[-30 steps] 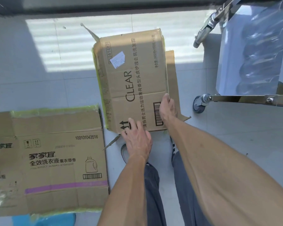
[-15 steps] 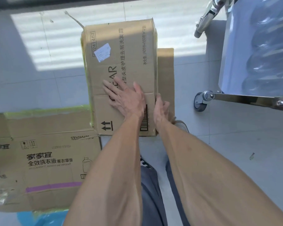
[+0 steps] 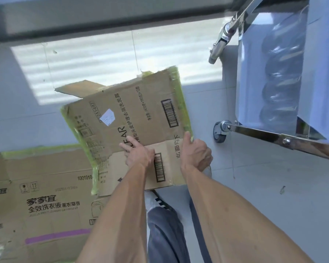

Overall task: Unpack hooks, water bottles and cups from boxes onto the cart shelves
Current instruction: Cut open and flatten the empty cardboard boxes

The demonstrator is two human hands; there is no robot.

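From your head camera, you look down on a cardboard box (image 3: 133,128) printed with the word CLEAR, lying tilted on the pale tiled floor (image 3: 254,196) in the middle of the scene; green tape runs along its left and right edges, a small white sticker (image 3: 107,117) sits on its upper face, and a loose flap (image 3: 80,90) juts out at its far left corner. Your left hand (image 3: 139,152) lies on the box's upper face near the fold line, fingers straight and spread, pressing flat and curled round nothing; your right hand (image 3: 196,154) grips the box's right edge just beside it, thumb up on the face and the fingers curled round the edge beneath; the two hands are near each other with a barcode (image 3: 159,167) between them. A second cardboard box (image 3: 40,196) with black Chinese print and a purple stripe lies near left, its corner tucked under the first box; what either box contains is hidden. To the right stands the cart (image 3: 264,133) with a shiny metal frame and a grey caster wheel (image 3: 219,131); on its low shelf rests a pack of water bottles (image 3: 279,78) in clear wrap, well apart from your hands. Your grey trouser legs and one shoe (image 3: 156,200) show near, below the box.
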